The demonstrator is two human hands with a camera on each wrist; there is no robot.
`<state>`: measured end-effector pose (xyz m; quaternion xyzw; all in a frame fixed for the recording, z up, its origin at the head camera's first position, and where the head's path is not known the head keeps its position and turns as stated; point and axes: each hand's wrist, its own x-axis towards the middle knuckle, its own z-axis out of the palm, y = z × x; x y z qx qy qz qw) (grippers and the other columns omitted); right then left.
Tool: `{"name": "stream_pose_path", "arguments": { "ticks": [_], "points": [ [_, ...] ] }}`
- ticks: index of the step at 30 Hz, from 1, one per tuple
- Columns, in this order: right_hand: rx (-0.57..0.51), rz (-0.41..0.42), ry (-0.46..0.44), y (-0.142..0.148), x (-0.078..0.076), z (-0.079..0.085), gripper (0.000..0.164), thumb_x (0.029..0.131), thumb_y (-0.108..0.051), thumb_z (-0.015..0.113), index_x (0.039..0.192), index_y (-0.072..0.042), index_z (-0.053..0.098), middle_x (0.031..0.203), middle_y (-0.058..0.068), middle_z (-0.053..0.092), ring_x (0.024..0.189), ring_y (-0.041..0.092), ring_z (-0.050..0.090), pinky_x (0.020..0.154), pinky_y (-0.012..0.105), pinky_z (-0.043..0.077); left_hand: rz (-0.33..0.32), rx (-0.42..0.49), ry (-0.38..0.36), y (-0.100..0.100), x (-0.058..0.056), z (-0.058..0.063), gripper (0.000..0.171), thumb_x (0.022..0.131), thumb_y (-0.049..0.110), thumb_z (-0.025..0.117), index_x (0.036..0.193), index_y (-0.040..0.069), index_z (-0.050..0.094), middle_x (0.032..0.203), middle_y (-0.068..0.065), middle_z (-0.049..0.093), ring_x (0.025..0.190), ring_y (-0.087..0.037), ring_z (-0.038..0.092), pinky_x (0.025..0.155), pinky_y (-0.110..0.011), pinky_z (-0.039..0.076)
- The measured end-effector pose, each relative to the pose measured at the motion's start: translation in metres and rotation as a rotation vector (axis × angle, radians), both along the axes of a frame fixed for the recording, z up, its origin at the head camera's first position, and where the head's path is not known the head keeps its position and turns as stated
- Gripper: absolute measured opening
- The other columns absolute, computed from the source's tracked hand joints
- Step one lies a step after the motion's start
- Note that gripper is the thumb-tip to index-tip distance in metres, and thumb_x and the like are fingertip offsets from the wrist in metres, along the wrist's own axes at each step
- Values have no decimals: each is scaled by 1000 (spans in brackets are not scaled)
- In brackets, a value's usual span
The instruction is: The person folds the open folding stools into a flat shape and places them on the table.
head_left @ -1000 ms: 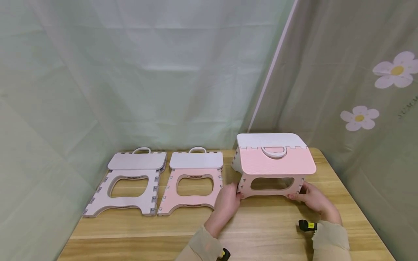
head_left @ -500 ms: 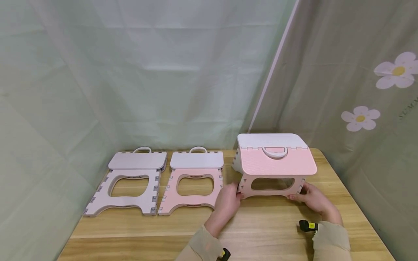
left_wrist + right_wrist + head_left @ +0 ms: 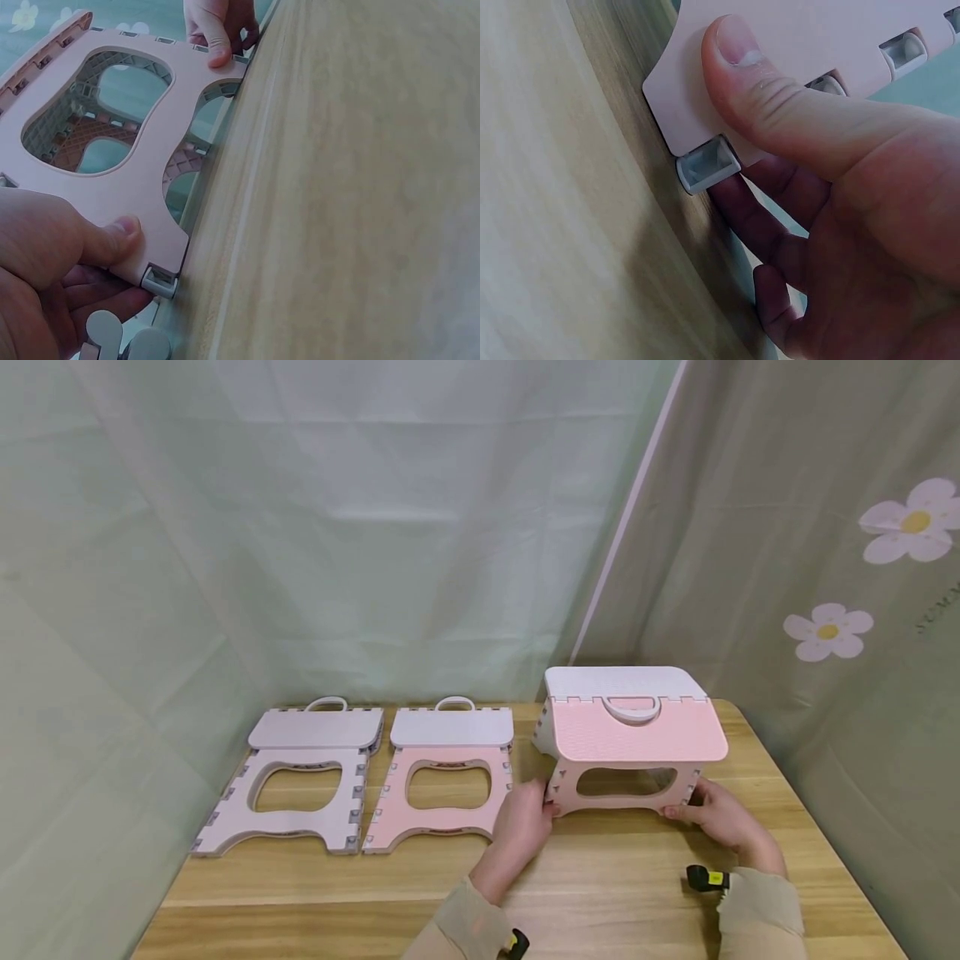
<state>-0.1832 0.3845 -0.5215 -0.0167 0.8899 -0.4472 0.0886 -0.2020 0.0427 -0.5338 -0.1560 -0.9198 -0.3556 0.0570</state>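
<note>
A pink and white folding stool (image 3: 637, 732) stands partly unfolded at the right of the table, its seat halves sloping down from a ridge with a white handle (image 3: 632, 713). My left hand (image 3: 522, 818) grips the lower left corner of its front pink leg panel; in the left wrist view the thumb (image 3: 120, 236) lies on the panel's face with fingers behind. At the lower right corner my right hand (image 3: 723, 821) pinches the same panel. The right wrist view shows that thumb (image 3: 757, 82) on the face and fingers curled behind, near a grey hinge piece (image 3: 709, 165).
Left of it, a pink and white folding stool (image 3: 452, 783) lies folded flat. Farther left lies a folded white stool (image 3: 294, 785). All are on a wooden table (image 3: 600, 893). Curtains (image 3: 420, 527) hang close behind and beside the table.
</note>
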Motion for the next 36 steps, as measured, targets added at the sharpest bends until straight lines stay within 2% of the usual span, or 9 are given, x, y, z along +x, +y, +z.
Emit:
{"name": "stream_pose_path", "arguments": {
  "ticks": [11,22,36],
  "points": [
    [31,5,4,-1,-2,2,55,98,-24,81,142,1,59,130,15,65,112,31,54,94,45,44,3,-2,-12,0,-1,2,18,91,10,85,90,8,68,83,-7,71,73,-24,69,62,-40,53],
    [9,15,12,-2,-1,2,50,98,-21,81,138,1,61,124,13,66,107,28,55,89,37,45,7,-4,-26,0,-2,1,18,91,11,85,89,8,68,82,-7,71,73,-23,68,62,-39,53],
    [35,14,14,-4,2,4,53,97,-23,82,139,1,60,126,15,66,109,29,55,93,41,45,-2,9,-28,0,-3,-2,17,91,9,85,91,8,68,83,-7,72,72,-20,67,61,-37,52]
  ]
}}
